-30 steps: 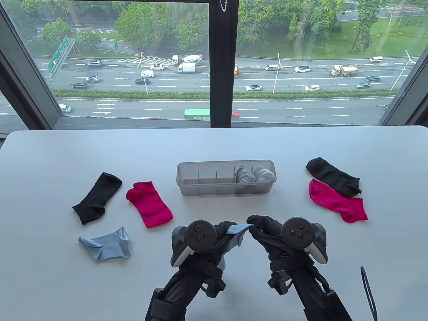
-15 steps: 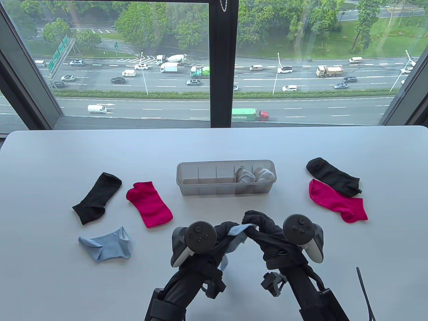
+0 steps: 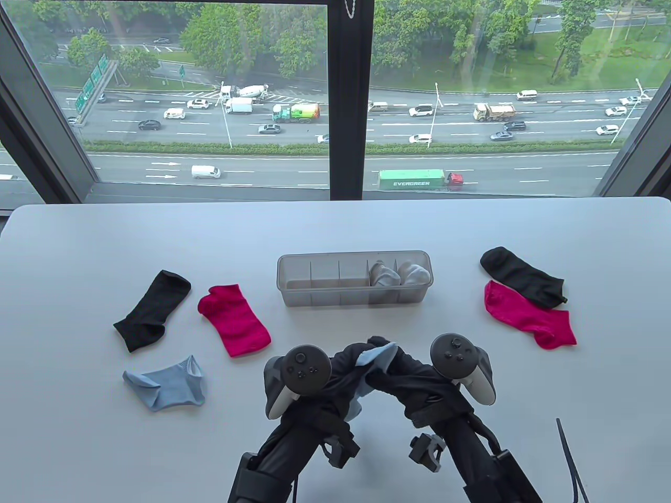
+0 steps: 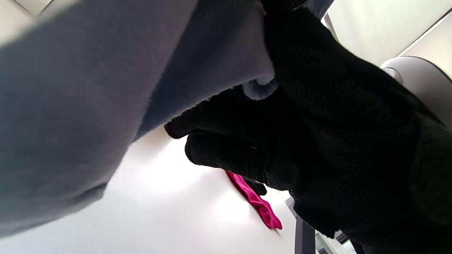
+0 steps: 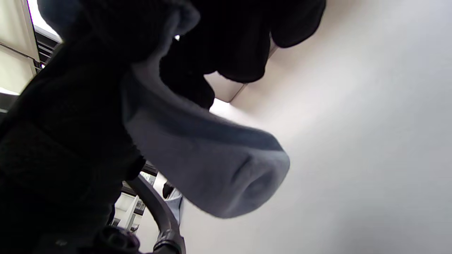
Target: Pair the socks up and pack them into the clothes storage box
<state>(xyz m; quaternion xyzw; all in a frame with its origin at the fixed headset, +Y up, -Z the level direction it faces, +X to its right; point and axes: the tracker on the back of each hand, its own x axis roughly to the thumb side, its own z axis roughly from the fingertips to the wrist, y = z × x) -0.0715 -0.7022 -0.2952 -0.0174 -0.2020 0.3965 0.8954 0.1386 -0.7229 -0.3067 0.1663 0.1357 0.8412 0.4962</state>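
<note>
While both hands meet above the table's near edge, a light blue sock point(image 3: 378, 360) is pinched between them: the left hand point(image 3: 343, 369) and right hand point(image 3: 403, 369) each curl their fingers on its cloth. Only the right wrist view shows its rounded toe hanging free over the table point(image 3: 335, 225); the left wrist view shows a folded edge under the thumb. A second blue sock point(image 3: 168, 387) lies at left, near a magenta sock point(image 3: 234, 320) and a black sock point(image 3: 152, 310). Another magenta and black pair overlaps at right. White socks point(image 3: 398, 273) fill the storage box point(image 3: 325, 301) at its right end. A truck outside reads EVERGREEN point(image 3: 411, 179). Most of the held sock is hidden by the gloves.
</note>
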